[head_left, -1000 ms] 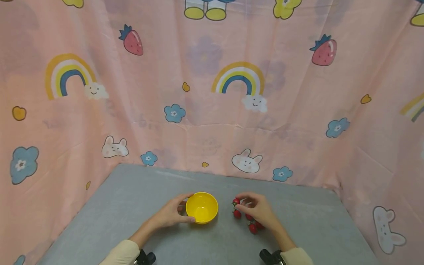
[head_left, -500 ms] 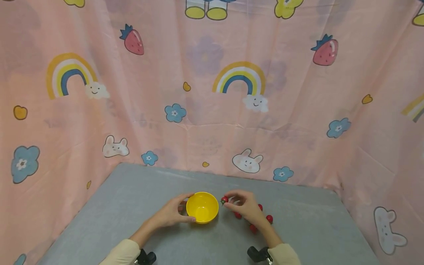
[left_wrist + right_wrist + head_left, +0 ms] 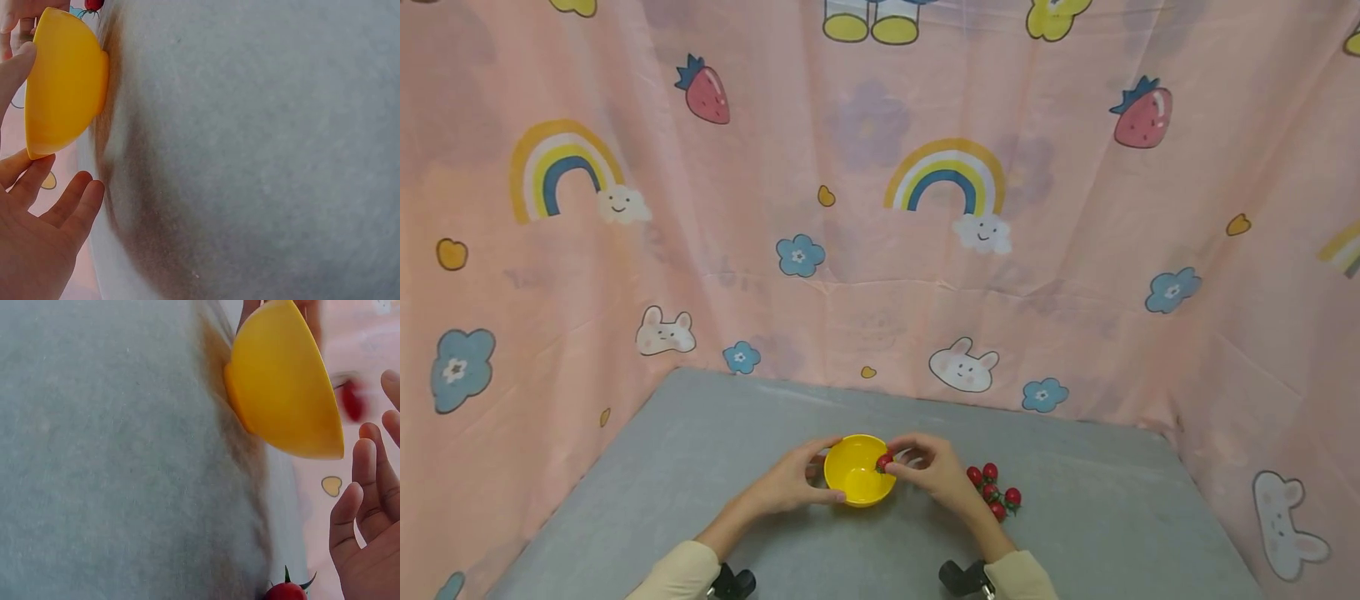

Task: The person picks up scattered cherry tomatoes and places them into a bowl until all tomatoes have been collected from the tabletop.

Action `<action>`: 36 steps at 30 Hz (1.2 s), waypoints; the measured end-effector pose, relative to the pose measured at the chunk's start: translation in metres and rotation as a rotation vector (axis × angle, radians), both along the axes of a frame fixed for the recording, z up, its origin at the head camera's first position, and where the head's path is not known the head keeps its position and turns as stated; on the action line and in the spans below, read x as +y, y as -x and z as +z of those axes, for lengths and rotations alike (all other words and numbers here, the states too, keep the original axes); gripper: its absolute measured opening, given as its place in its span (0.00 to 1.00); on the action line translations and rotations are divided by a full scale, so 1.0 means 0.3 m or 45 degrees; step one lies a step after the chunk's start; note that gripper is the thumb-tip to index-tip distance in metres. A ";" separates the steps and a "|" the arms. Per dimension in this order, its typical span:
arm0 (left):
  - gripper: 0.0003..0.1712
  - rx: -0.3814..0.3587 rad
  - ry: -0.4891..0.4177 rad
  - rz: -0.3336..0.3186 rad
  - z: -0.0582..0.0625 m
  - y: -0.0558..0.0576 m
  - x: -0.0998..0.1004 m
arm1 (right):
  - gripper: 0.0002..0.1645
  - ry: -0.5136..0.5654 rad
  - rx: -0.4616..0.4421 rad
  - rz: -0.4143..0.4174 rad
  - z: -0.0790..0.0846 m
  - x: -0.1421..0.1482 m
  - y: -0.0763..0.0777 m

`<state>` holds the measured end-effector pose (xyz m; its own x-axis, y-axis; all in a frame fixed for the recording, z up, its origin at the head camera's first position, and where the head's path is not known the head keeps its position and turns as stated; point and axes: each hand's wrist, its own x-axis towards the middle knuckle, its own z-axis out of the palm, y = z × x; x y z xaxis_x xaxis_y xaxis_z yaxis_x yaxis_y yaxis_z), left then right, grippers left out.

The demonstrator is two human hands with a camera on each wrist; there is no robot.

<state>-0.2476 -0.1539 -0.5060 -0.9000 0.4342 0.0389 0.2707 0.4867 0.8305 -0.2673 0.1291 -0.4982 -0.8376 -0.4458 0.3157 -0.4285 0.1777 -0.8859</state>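
A yellow bowl point(image 3: 850, 458) stands on the grey table, its mouth facing up. My left hand point(image 3: 784, 480) holds it from the left, thumb and fingertips spread on its rim. At the bowl's right rim is my right hand point(image 3: 931, 478), fingers loosely bent. A single cherry tomato point(image 3: 354, 401) shows blurred in the right wrist view, apart from the right fingertips point(image 3: 390, 381) and beside the bowl's mouth. In the head view it overlaps the inside of the bowl.
Several more cherry tomatoes point(image 3: 990, 492) with green stalks lie clustered on the table point(image 3: 1097, 500), right of my right hand. A pink printed curtain point(image 3: 850, 317) hangs along the table's back and sides.
My right hand has carried one cherry tomato leftward from the cluster to the bowl and let go of it there. The left hand and the bowl have stayed in place.
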 end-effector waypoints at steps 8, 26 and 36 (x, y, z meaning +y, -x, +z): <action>0.48 0.000 -0.020 0.000 0.002 0.000 0.003 | 0.17 -0.069 -0.097 -0.067 -0.014 0.043 0.010; 0.49 -0.002 0.001 0.001 0.004 -0.001 0.003 | 0.18 -0.036 -0.003 -0.154 -0.013 0.252 -0.002; 0.49 -0.001 0.004 -0.009 0.004 0.002 -0.001 | 0.17 -0.072 0.018 -0.242 -0.016 0.415 -0.030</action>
<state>-0.2482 -0.1541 -0.5048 -0.8971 0.4403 0.0370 0.2735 0.4876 0.8291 -0.2584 0.2538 -0.5028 -0.9042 -0.2972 0.3067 -0.3945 0.3063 -0.8663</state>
